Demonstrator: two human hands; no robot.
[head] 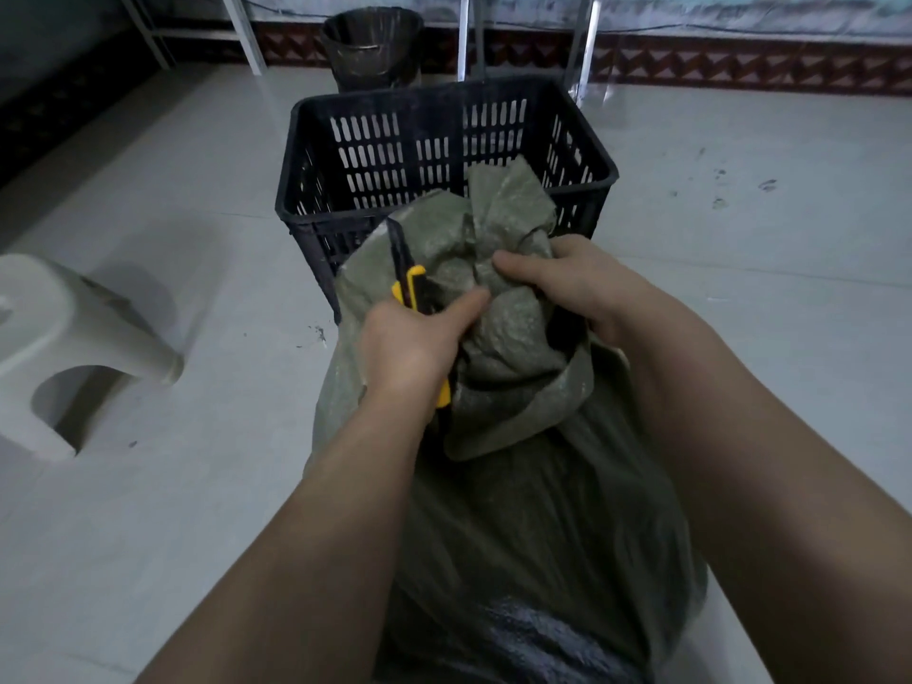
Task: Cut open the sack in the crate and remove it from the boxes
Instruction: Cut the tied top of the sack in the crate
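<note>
A full grey-green woven sack (523,510) stands close in front of me, its bunched top leaning against the near wall of a black slotted plastic crate (395,140). My left hand (409,348) is shut on a yellow and black utility knife (409,283), whose tip points up along the sack's left side while the thumb presses the fabric. My right hand (557,283) grips the crumpled neck of the sack from the right. A loose flap of sack material hangs folded below my hands. What the sack contains is hidden.
The crate's interior looks mostly bare behind the sack. A dark bucket (372,46) stands beyond the crate beside metal frame legs (244,32). A white plastic stool (64,348) is on the pale tiled floor at my left. A patterned skirting runs along the far wall.
</note>
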